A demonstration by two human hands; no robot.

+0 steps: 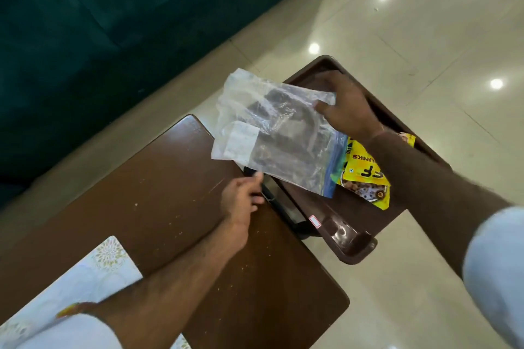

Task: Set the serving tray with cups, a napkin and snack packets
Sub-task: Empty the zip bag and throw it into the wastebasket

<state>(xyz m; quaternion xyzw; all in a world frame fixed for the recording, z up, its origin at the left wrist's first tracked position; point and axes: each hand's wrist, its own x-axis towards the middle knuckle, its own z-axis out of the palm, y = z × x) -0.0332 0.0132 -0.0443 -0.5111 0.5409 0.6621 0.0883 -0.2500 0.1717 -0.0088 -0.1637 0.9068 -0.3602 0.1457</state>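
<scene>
A brown serving tray (344, 238) juts out past the right edge of a brown wooden table (170, 207), above the floor. In the tray lies a yellow snack packet (365, 176). My right hand (346, 110) is shut on the top corner of a clear zip bag (272, 133) with dark contents, holding it over the tray's left part and partly over the yellow packet. My left hand (243, 193) is closed on the tray's dark left edge, just under the bag. No cups are in view.
A white cloth with a pale floral print (96, 272) lies on the table's near left corner. A dark green sofa (99, 22) stands behind the table. Glossy cream floor tiles (425, 37) spread out to the right, under the tray.
</scene>
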